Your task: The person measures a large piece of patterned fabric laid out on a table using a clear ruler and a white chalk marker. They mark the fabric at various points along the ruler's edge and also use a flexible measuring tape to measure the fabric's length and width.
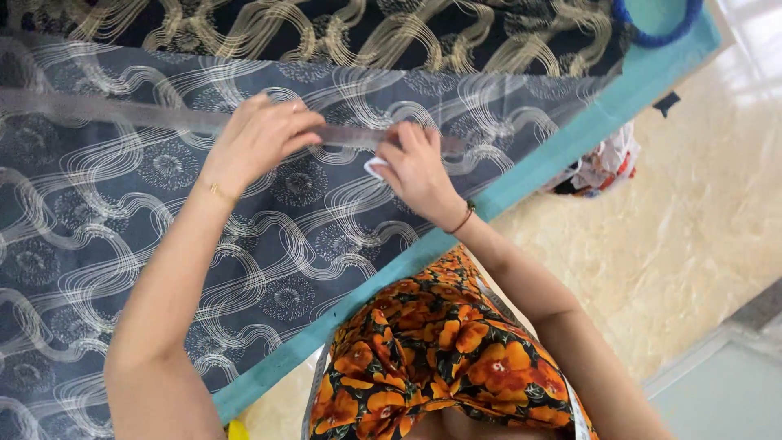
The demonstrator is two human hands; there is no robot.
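While both hands worked at frame centre, grey patterned fabric (122,212) lay spread over teal table (570,143), filling left half. Clear ruler (122,114) ran across fabric from left edge to centre. Left hand (261,143) pressed flat on ruler, fingers together, curled slightly, gripping nothing. Right hand (415,171) just beside it, fingers pinched narrow on small white chalk (375,168), tip touching fabric by ruler edge. Darker cloth (366,33) along top. Blue ring (656,24) upper right. Marble floor (692,236) at right.
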